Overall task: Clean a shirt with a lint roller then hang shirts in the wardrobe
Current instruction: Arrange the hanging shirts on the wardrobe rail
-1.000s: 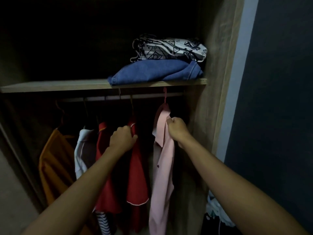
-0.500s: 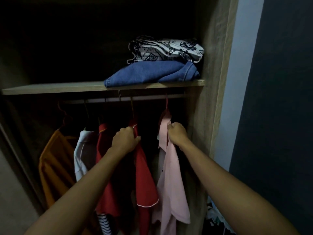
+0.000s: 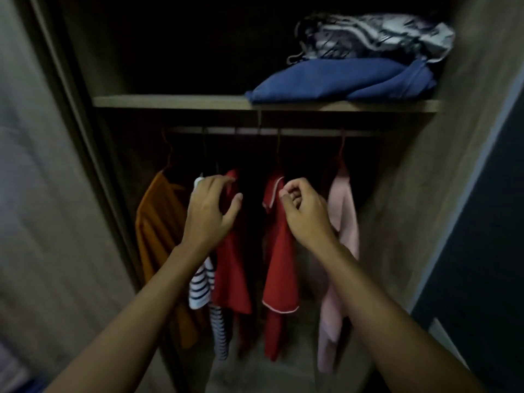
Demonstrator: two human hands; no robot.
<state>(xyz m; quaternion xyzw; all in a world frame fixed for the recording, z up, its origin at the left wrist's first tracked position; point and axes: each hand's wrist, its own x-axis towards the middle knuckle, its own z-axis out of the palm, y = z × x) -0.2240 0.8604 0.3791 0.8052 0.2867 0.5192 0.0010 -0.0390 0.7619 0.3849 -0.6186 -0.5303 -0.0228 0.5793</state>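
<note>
The right hand (image 3: pixel 306 214) has left the pale pink shirt (image 3: pixel 343 217) and is now sitting one hanger to the left; the left hand (image 3: pixel 209 214) has let go and shifted left too. The person is probably spacing hung shirts along the metal rail (image 3: pixel 269 131) of the wooden wardrobe (image 3: pixel 425 194); next calls for sliding hangers apart. The left fingers (image 3: pixel 218 181) are spreading wide before the plain red shirt (image 3: pixel 231 265), holding nothing. The right fingers (image 3: pixel 295 198) are curling tight at the collar of the white-piped red shirt (image 3: pixel 279 251); I cannot tell whether they are pinching it.
</note>
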